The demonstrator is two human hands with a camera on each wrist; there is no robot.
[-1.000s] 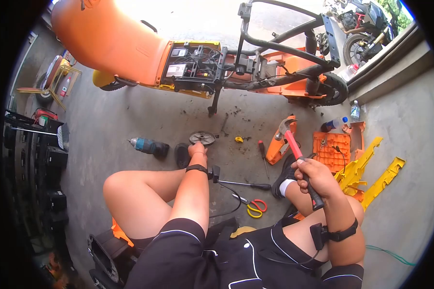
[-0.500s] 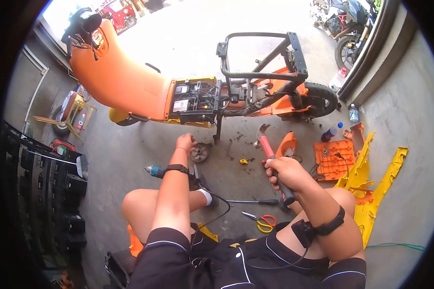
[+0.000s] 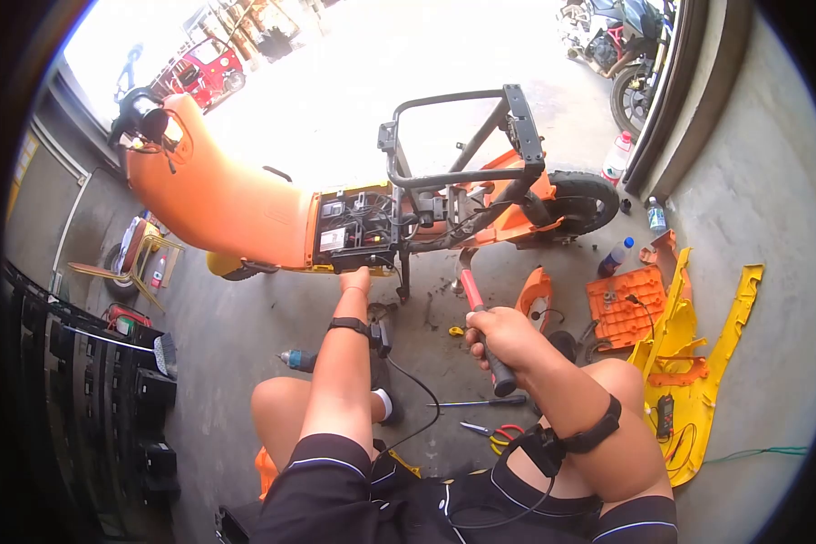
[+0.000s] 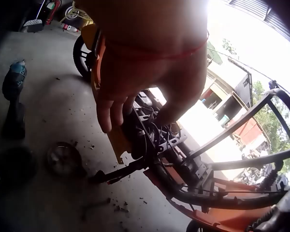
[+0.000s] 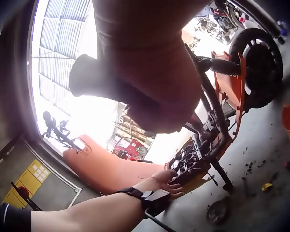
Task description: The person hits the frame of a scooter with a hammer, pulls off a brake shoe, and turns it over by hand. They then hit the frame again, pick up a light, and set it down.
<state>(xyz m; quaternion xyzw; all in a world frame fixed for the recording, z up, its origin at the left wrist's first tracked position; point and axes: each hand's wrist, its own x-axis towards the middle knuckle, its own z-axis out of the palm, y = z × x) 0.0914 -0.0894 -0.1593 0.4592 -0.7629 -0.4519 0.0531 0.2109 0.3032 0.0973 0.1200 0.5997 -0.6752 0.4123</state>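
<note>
My right hand (image 3: pixel 508 337) grips a hammer (image 3: pixel 473 292) by its red and black handle, head pointing away from me. In the right wrist view the black handle end (image 5: pixel 87 77) sticks out beside the fist. My left hand (image 3: pixel 356 281) reaches to the near side of an orange scooter (image 3: pixel 236 199), at the edge of its exposed wiring compartment (image 3: pixel 354 222). Seen from the left wrist, its fingers (image 4: pixel 117 115) point down, thumb apart, over the yellow side trim (image 4: pixel 118 145). A round grey wheel-like part (image 4: pixel 64 158) lies on the floor below.
A cordless drill (image 3: pixel 296 360), a screwdriver (image 3: pixel 485 402) and scissors (image 3: pixel 500 437) lie around my legs. Orange panels (image 3: pixel 624 308) and yellow panels (image 3: pixel 730 344) cover the floor at right, with bottles (image 3: pixel 615 257) behind. The scooter's bare black frame (image 3: pixel 462 177) rises ahead.
My left hand has left the round grey part on the floor and moved forward to the scooter's side. The hammer in my right hand has shifted left in view; the head view has tilted up.
</note>
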